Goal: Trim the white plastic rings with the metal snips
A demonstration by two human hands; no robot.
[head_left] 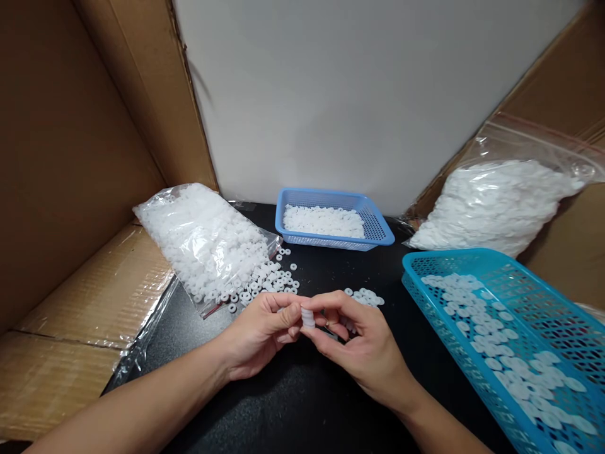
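Head view: both hands are meeting low in the middle of the black worktop (302,397), fingertips together over a stack of white rings (308,316). The left hand (258,334) is coming in from the left with its thumb and forefinger pressing on the left side of the stack; the right hand (363,343) is coming in from the right, thumb above and fingers curling beneath, closing on the stack's right side. Each grip is narrow, pinching the stack and nothing else that can be made out. The stack is sitting between the two sets of fingertips, clear of the worktop, its long axis running roughly up and down in the picture; neither hand is nearer, as both are touching it. Whether the right palm is hiding further pieces cannot be told. Loose rings (278,277) are lying scattered on the worktop just beyond the left hand, spilling from the mouth of a clear bag of rings (208,243) that is resting against cardboard boxes (85,296) on the left. A few more white pieces (366,296) are lying just beyond the right hand. A blue basket (331,241) holding white pieces is standing at the back, well apart from the hands. A teal basket (558,302) holding flat white discs is sitting to the right, near the right forearm, with a second bag (496,205) of white discs behind it.
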